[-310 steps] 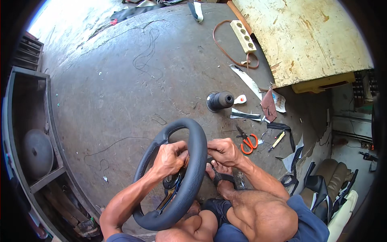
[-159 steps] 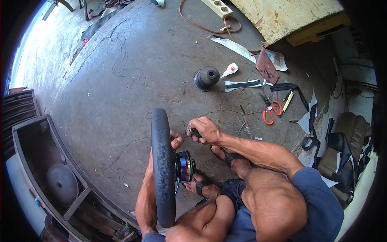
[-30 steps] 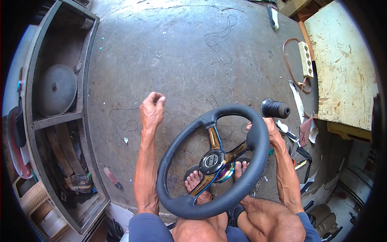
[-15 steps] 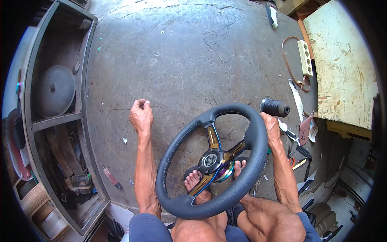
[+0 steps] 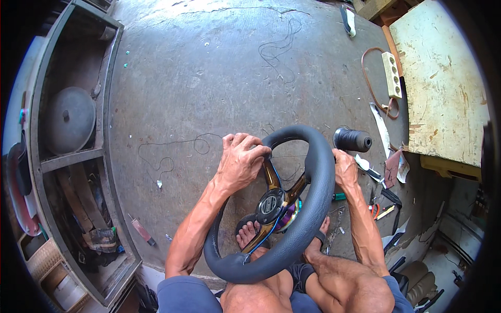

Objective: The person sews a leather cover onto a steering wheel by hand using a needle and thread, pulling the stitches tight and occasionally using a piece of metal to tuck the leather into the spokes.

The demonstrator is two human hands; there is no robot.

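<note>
A black steering wheel [image 5: 324,172] with stitching along its rim and shiny gold-and-blue spokes stands tilted above my knees and feet. My left hand [image 5: 241,160] is at its upper left rim, fingers bent and thumb against the rim beside the top spoke. A thin dark thread [image 5: 175,142] lies on the floor and runs up to this hand; whether the fingers pinch it is hidden. On the opposite side, my right hand [image 5: 344,168] holds the rim, with its fingertips partly out of sight. Just beyond that hand lies a spool of black thread [image 5: 353,139].
Left stands a grey open-fronted cabinet [image 5: 73,156] with a round metal lid [image 5: 70,120]. To the right are a power strip [image 5: 391,75], a pale worn panel [image 5: 443,78], scissors with orange handles [image 5: 376,209] and scraps. More loose thread [image 5: 276,55] lies on the floor ahead.
My left hand has come from the floor area at left, rightward onto the wheel's upper left rim. The wheel has turned and shifted slightly left. My right hand stays at the right rim.
</note>
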